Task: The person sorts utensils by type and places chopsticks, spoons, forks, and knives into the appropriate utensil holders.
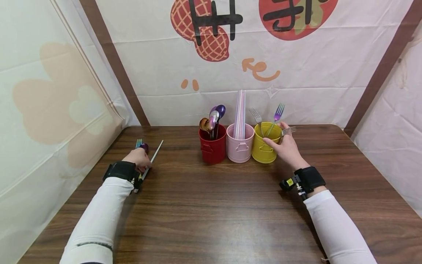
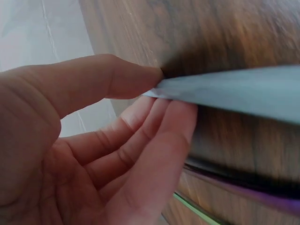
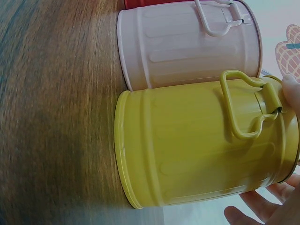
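At the left of the table my left hand (image 1: 136,157) pinches the end of a pale chopstick (image 1: 157,151) between thumb and fingertips. The chopstick lies close over the wood. Just beyond that hand, a fork (image 1: 139,143) and a purple spoon (image 1: 144,147) show partly, their handles hidden by it in the head view. My right hand (image 1: 290,151) grips a yellow bucket (image 1: 263,154) near its rim, thumb at the front and fingers round the far side. Several forks (image 1: 278,112) stand in this bucket, one leaning out over the hand.
Beside the yellow bucket stands a pink bucket (image 1: 239,154) with striped chopsticks (image 1: 240,113). Left of it is a red bucket (image 1: 212,156) holding several spoons (image 1: 214,116). A printed cloth wall (image 1: 158,73) rises behind the wooden table (image 1: 211,209).
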`<state>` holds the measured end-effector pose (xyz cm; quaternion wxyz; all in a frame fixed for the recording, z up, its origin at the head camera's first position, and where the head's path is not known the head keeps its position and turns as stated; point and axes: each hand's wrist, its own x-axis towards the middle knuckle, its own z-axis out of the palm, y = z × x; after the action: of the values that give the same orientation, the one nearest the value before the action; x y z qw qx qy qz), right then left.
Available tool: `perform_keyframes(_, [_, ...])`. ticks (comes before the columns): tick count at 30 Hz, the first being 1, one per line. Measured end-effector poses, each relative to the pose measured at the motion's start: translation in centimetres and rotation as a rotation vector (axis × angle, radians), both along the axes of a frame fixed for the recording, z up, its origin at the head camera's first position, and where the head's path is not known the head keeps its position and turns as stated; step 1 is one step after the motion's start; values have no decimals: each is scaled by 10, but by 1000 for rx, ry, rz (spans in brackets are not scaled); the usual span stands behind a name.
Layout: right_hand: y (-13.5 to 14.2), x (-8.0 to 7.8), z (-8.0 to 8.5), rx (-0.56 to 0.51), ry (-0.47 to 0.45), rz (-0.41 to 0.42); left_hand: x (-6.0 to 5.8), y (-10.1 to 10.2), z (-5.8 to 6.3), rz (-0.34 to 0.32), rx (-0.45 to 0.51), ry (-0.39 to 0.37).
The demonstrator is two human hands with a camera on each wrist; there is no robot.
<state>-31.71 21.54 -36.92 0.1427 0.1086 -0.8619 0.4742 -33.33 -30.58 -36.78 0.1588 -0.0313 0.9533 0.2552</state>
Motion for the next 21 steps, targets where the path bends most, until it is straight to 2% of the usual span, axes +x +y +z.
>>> perform_keyframes(3, [0, -1, -1, 9, -4, -4, -1, 2, 0, 15, -14, -15])
perform_keyframes(11, [-1, -1, 0, -5, -3, 7, -3, 1, -2, 2, -6, -23])
perform_keyframes(17, [4, 1, 4, -56, -56, 59, -1, -4, -3, -2, 102, -58])
perform_keyframes(21, [14, 2, 13, -74, -89, 47, 0, -5, 6, 12, 207, -52])
